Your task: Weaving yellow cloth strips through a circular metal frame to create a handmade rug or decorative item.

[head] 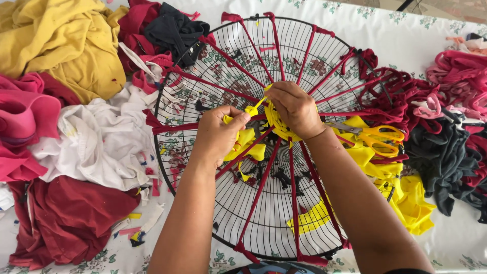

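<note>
At the round black wire fan guard's (264,223) hub, my left hand (219,133) and right hand (296,109) both grip the yellow fabric strip (247,138); I'd keep it taut, packing each pass snugly.

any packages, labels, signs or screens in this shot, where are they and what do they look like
None in view: no package, label, sign or screen. Only the round black wire fan guard strung with dark red fabric strips, piles of cloth, orange-handled scissors and a floral tablecloth.
</note>
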